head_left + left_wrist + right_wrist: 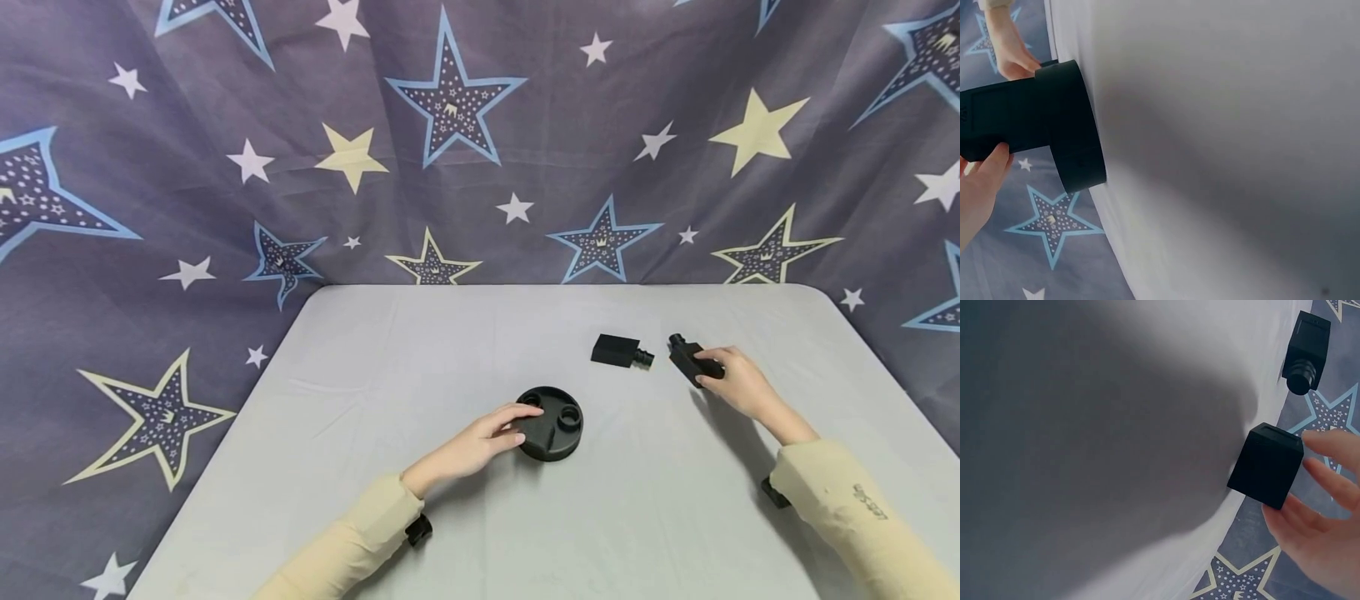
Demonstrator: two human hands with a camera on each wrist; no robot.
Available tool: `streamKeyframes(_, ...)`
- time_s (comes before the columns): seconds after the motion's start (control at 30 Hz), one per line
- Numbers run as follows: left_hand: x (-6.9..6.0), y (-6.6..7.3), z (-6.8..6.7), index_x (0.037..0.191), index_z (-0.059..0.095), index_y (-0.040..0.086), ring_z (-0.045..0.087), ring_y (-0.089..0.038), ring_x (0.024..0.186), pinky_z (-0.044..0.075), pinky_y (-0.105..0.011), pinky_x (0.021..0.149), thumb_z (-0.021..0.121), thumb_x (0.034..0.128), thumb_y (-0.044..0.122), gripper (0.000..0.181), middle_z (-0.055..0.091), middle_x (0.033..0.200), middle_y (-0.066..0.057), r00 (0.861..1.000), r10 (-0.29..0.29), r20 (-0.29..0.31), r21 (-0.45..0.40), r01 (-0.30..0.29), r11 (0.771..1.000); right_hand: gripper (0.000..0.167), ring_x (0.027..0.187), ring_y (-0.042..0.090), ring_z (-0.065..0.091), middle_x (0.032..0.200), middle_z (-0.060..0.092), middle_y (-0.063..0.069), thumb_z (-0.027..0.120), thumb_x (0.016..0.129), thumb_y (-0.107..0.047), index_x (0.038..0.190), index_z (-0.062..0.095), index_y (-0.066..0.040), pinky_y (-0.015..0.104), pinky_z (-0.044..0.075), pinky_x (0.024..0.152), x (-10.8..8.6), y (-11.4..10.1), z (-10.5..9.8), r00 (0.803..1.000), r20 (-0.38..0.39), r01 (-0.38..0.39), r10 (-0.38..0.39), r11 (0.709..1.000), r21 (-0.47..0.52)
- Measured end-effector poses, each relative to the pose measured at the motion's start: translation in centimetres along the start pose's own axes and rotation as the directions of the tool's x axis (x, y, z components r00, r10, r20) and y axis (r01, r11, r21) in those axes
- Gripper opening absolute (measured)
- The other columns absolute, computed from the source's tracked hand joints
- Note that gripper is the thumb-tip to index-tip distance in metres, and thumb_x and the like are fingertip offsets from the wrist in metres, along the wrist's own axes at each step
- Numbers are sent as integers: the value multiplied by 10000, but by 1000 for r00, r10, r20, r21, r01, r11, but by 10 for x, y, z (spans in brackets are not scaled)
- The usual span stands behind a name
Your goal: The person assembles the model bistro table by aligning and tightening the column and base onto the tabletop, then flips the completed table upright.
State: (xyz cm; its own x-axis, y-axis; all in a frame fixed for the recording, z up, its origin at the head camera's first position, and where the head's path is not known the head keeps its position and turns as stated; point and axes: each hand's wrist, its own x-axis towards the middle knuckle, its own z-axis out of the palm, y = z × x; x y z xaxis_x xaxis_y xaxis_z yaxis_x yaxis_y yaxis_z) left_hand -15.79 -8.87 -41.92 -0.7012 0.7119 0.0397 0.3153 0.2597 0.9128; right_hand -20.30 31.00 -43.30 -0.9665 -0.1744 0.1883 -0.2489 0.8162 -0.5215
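Cream sleeves (356, 537) cross the tabletop (420, 350) before me: left grip (468, 442), half closed, pinches an upright black block (1013, 115) on a round 2-socket base (1074, 134); right grip (742, 387), likewise, pinches a ridged-neck block (683, 360) near a matching block (615, 351).

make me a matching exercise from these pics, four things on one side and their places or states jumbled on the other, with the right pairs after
Things:
1. left hand
2. star-patterned cloth
3. round base
4. right hand

Places or states:
A. on the table, beneath an upright block
B. holding a black block whose neck shows in the head view
C. holding the upright block
D. hanging behind the table

Right pairs: 1-C, 2-D, 3-A, 4-B
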Motion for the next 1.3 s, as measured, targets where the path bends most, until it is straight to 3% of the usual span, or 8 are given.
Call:
streamKeyframes(0.13,0,2,-1,1303,418,27,337,-205,1248,309,-366,1014,444,920,53,385,386,1355,-90,1000,3,0,-21,-3,1000,358,992,517,416,1072,441,394,601,783,-25,1093,520,135,593,343,818,0,1,1,1000,24,-17,17,1000,-14)
streamKeyframes(0.37,-5,26,-4,1255,440,-60,237,-323,1292,263,-337,1041,422,915,4,346,365,1352,-196,999,33,10,-40,-33,999,387,1011,523,416,1100,456,394,596,773,-24,1109,502,142,578,358,821,1,2,3,998,39,-48,49,999,-24)
streamKeyframes(0.63,-6,30,-5,1256,459,-39,220,-319,1300,241,-310,1051,414,923,23,341,347,1372,-174,1000,17,-3,-16,-17,1000,443,940,520,469,1057,472,410,582,797,-73,1168,446,128,556,399,742,1,2,6,995,44,-88,90,995,-38)
streamKeyframes(0.97,-7,31,-4,1268,468,-2,235,-290,1301,185,-389,1068,387,935,36,344,350,1375,-150,999,6,-46,73,-3,997,345,931,508,460,1014,485,385,561,804,-61,1074,520,149,576,367,767,-2,-2,7,990,-118,-84,81,996,-26)
streamKeyframes(1.3,-7,28,-5,1252,491,6,273,-291,1285,218,-380,1058,404,935,53,331,378,1355,-154,996,11,-89,66,-5,998,283,915,470,483,1002,515,341,577,816,-77,1039,576,97,549,387,733,-10,-19,1,979,-201,-26,33,999,41)
